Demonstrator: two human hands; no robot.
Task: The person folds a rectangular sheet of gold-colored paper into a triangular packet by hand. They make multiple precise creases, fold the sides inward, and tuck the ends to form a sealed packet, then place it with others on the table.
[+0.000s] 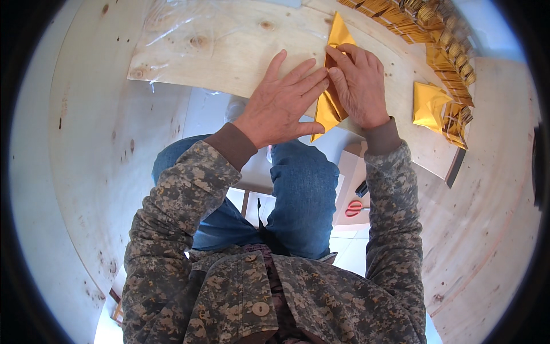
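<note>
A sheet of shiny gold paper (340, 33), folded into a long shape with pointed ends, lies slantwise on the pale wooden board (240, 54). Its near tip reaches past the board's front edge, and a brown inner side shows along the fold. My left hand (278, 106) rests flat with fingers spread, fingertips touching the paper's left edge. From the right, my right hand (362, 86) pinches the paper near its middle with thumb and fingers. Part of the fold is hidden under the right hand.
Rows of folded gold pieces (401, 23) curve along the far right. Nearer, another gold paper piece (429, 106) lies by the board's right end. Clear plastic film (177, 28) covers the far left. Below are red-handled scissors (354, 208) and a small black object (361, 188).
</note>
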